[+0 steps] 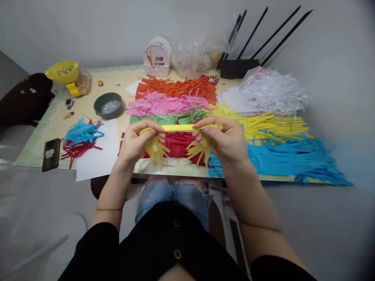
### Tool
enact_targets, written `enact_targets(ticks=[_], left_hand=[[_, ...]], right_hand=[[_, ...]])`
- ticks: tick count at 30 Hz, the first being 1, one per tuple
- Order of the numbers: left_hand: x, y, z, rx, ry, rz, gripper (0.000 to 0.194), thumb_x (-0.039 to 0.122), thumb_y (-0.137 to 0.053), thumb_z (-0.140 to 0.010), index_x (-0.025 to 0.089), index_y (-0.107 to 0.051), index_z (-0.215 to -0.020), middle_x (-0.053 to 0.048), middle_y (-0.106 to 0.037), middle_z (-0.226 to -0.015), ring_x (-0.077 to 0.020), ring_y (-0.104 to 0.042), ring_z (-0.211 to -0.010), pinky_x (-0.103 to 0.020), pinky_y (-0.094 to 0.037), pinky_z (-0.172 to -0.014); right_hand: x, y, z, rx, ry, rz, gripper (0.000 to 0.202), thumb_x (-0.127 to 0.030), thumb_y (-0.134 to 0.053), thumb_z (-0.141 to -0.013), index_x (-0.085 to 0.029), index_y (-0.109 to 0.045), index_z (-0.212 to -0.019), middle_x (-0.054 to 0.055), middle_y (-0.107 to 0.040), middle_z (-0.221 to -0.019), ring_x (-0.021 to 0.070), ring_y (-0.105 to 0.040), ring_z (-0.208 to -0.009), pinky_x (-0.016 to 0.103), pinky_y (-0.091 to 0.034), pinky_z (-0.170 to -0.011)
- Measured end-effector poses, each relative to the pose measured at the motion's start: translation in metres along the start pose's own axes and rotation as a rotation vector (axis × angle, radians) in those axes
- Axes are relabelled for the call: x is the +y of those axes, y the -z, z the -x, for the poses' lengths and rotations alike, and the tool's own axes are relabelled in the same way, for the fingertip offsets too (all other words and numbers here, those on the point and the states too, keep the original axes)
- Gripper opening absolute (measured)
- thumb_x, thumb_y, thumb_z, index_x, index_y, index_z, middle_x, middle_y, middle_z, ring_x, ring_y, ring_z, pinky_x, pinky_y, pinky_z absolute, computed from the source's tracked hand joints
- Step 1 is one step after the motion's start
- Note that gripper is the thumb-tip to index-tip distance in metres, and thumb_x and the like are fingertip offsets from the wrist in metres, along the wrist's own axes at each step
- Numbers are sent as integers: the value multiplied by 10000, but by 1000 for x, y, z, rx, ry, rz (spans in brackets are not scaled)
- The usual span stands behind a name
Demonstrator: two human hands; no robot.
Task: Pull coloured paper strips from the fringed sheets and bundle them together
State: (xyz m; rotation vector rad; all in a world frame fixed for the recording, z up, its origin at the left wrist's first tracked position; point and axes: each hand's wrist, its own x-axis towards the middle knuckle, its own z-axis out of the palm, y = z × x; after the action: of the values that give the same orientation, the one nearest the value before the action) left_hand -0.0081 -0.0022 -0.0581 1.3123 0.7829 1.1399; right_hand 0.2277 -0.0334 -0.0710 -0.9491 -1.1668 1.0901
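Observation:
A yellow paper fringe point(178, 128) is stretched level between my two hands, above the near side of the table. My left hand point(136, 142) pinches one end, and its cut strips hang below the fingers. At the other end my right hand point(224, 136) pinches it the same way, with more strips dangling. Beneath and behind lie piles of fringed paper: red point(178, 144), green point(166, 118), pink point(166, 103) and orange point(178, 88). To the right are a yellow pile point(272, 127) and a blue pile point(290, 158).
A blue and red tassel bundle point(82, 134) lies partly on a white sheet point(101, 156), near a phone point(50, 155). A dark green bowl point(108, 105) holds clear plastic. White shredded strips point(275, 91) and a black router point(238, 69) stand at the back right.

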Motion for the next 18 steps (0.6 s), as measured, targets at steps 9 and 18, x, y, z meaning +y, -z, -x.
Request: enact_targets(ticks=[9,18], left_hand=[[-3,-5,5,94,-357,-509,455,409,-780,-885,190,-480,-624,19,-572,-605,-91,-508,-566,-222,-418,-565],[0,-6,9,50,-287,-657,218,391,-716,-952,178,-760,-957,-48,-801,-859,-158,-759,-780,-244,-588,-758]], right_hand=[[-9,4,5,-18,204,445,235,-424,-790,-874,-229,-820,-1001,41,-817,-922,182,-749,-709,307,-633,-682],[-10,4,12,55,253,654,33,-258,-738,-899,-240,-763,-909,26,-802,-852,221,-779,-774,367,-640,-772]])
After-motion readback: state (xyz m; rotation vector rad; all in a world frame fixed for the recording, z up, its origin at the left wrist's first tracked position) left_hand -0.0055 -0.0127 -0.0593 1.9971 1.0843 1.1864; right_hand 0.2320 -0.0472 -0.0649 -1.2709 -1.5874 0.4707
